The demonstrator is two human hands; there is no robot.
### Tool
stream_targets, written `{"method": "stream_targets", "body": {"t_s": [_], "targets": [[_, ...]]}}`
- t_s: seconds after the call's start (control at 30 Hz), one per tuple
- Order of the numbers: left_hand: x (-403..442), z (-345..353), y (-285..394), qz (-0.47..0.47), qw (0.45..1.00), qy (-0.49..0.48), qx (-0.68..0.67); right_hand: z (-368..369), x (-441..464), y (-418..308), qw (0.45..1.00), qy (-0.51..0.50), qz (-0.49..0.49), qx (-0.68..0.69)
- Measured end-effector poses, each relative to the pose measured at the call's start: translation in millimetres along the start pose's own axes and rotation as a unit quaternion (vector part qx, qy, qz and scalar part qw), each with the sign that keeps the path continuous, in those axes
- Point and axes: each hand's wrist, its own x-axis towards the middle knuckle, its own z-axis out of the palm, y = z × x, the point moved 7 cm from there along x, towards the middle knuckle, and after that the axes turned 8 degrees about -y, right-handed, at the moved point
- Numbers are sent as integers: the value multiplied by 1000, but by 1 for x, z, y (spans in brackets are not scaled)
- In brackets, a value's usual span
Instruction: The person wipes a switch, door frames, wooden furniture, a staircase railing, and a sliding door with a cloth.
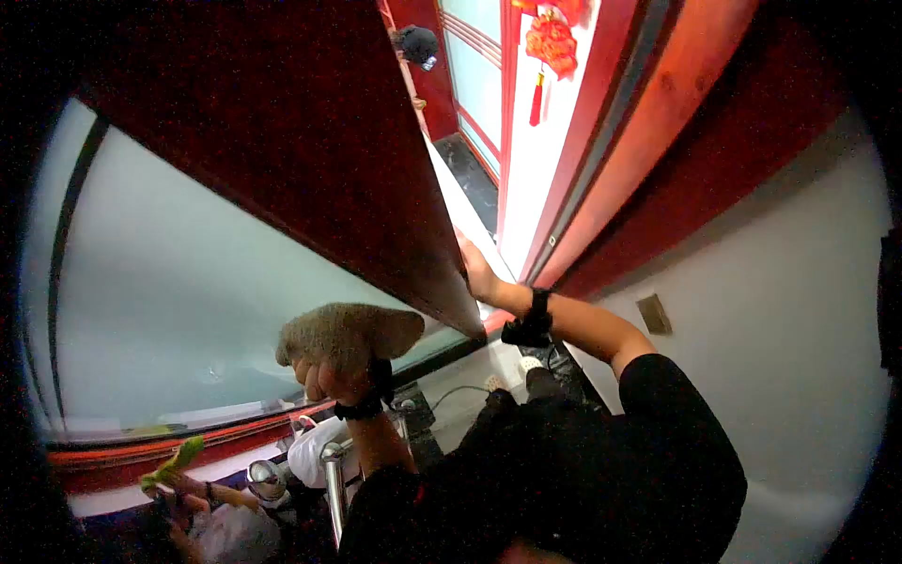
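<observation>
My left hand is closed on a bunched brown-grey cloth, held against or just in front of the frosted glass panel of a door. I cannot tell whether the cloth touches the glass. My right hand grips the edge of the dark red door, with its fingers partly hidden behind that edge. Black bands circle both wrists.
Right of the door stands a red frame, then a pale wall with a switch plate. A red hanging ornament is beyond. Lower left are a metal rail, a white bag and another person's hand with a green cloth.
</observation>
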Motion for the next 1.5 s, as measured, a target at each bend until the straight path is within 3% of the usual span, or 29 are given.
{"method": "stream_targets", "body": {"t_s": [0.17, 0.37, 0.57, 0.67, 0.77, 0.8, 0.83, 0.87, 0.9, 1.0, 1.07, 1.1, 1.17, 1.2, 1.27, 1.37, 1.4, 1.47, 1.5], "targets": [[-25, -4, -40, -53, 998, -37, -27, 18, 5, -10, 998, -23, -53, -30], [-47, -21, -85, -144, 982, -76, -94, 36, 6, -18, 981, 7, -39, -189], [-60, -21, -110, -226, 953, -99, -174, 58, 6, -10, 968, 62, -82, -230], [-72, -12, -121, -288, 920, -102, -244, 71, 7, -5, 958, 94, -90, -255], [-95, 5, -137, -388, 844, -82, -361, 79, 7, -3, 938, 99, -113, -314], [-94, 5, -136, -385, 848, -68, -357, 78, 8, -1, 939, 87, -103, -317], [-77, -2, -120, -340, 887, -58, -307, 78, 9, 1, 940, 75, -93, -320], [-3, -22, -47, -153, 986, -3, -67, 77, 11, 0, 944, 58, -64, -320], [10, -29, -27, -152, 987, 1, -61, 74, 13, 0, 949, 36, -30, -313], [25, -45, 33, -51, 986, -14, 157, 69, -2, -25, 950, -41, -16, -310], [33, -44, 80, -40, 992, 1, 116, 75, -29, -31, 950, -126, 30, -283], [34, -41, 95, -32, 997, 11, 71, 84, -46, -39, 906, -220, -17, -362], [15, -27, 95, -65, 998, 7, -5, 100, -81, -43, 861, -317, -52, -394], [6, -19, 94, -100, 992, 2, -83, 100, -95, -47, 861, -319, -49, -393], [30, -7, 120, -94, 992, 4, -84, 85, -110, -41, 925, -269, 122, -238], [47, 3, 134, -126, 989, -3, -76, 73, -102, -50, 922, -242, 127, -276], [50, 6, 135, -123, 989, 17, -75, 70, -97, -64, 917, -223, 64, -324], [64, 9, 139, -104, 988, 63, -92, 60, -83, -70, 936, -156, 31, -315], [68, 6, 143, -96, 995, 38, -15, 57, -75, -79, 939, -130, 14, -319]]}}
